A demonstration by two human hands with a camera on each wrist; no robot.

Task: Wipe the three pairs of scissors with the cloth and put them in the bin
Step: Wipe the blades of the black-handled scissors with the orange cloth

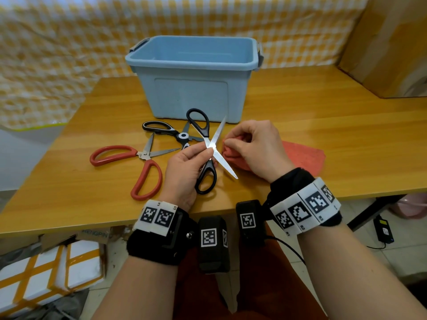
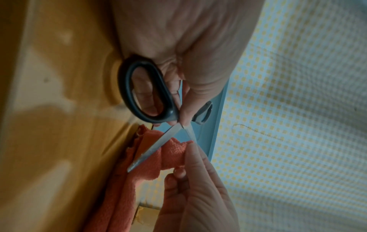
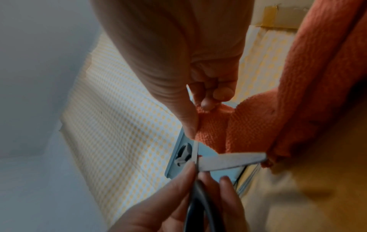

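My left hand [image 1: 184,167] pinches a pair of black-handled scissors [image 1: 208,172] at the pivot, blades spread wide in an X above the table. My right hand [image 1: 251,146] grips a bunched part of the orange-red cloth [image 1: 302,153] right beside the blades; the rest of the cloth trails on the table. In the left wrist view one blade [image 2: 151,149] crosses the cloth [image 2: 170,155]. Red-handled scissors [image 1: 141,167] and black-and-white scissors [image 1: 166,130] lie open on the table to the left. The blue bin [image 1: 191,93] stands behind, with nothing visible inside.
The wooden table [image 1: 323,125] has bare surface on the right. A cardboard box [image 1: 388,47] sits at the far right corner. A yellow checked sheet [image 1: 57,54] hangs behind. Foam boxes [image 1: 46,273] lie on the floor below left.
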